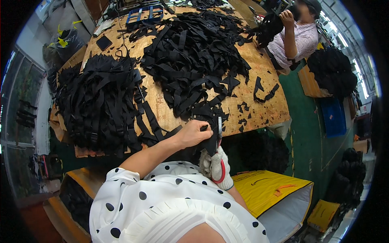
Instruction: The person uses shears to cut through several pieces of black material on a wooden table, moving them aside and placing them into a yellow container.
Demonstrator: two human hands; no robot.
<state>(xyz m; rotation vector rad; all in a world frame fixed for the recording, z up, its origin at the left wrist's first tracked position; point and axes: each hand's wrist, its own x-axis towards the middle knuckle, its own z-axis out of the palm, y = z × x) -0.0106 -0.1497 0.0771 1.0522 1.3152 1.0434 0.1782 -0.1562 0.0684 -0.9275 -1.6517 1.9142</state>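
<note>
My bare left hand (193,133) pinches a piece of black webbing (210,143) at the front edge of the wooden table (259,121). Just right of it, my right hand (219,166), in a white knit glove, grips red-handled scissors (219,131), their metal blades pointing away from me beside the webbing. Beyond my hands lies a large heap of black straps and cut pieces (190,60). A second, dense pile of straps with buckles (93,105) covers the left of the table, and small black offcuts (243,107) are scattered at the right.
A co-worker (296,44) stands at the right side, holding black material. A phone (104,42) and a blue tray (142,15) sit toward the back. A yellow bag (263,182) is below right, cartons (73,182) below left, and black bundles (332,73) stand along the right aisle.
</note>
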